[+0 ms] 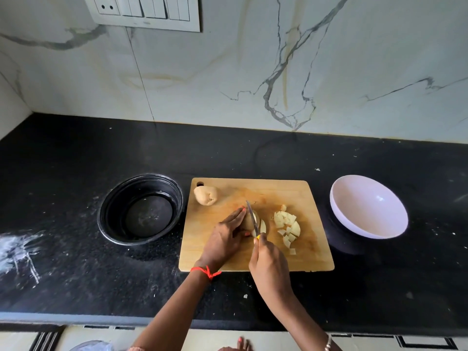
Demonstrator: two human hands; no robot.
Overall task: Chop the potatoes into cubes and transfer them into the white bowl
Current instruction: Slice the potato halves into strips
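On the wooden cutting board (291,254) my left hand (225,239) holds a half-cut potato (249,221) steady, fingers laid over its left side. My right hand (268,264) grips a small knife (252,217) with a yellow handle; its blade stands in the potato, with cut slices leaning to its right. A pile of pale potato cubes (287,225) lies on the board's right half. A whole peeled potato (205,195) rests at the board's far left corner. The white bowl (368,207) stands to the right of the board with nothing in it.
A black round bowl (141,209) sits left of the board on the black stone counter (76,153). White powder smears mark the counter at far left. A marble wall with a switch panel (144,11) rises behind. The counter's front edge runs below my forearms.
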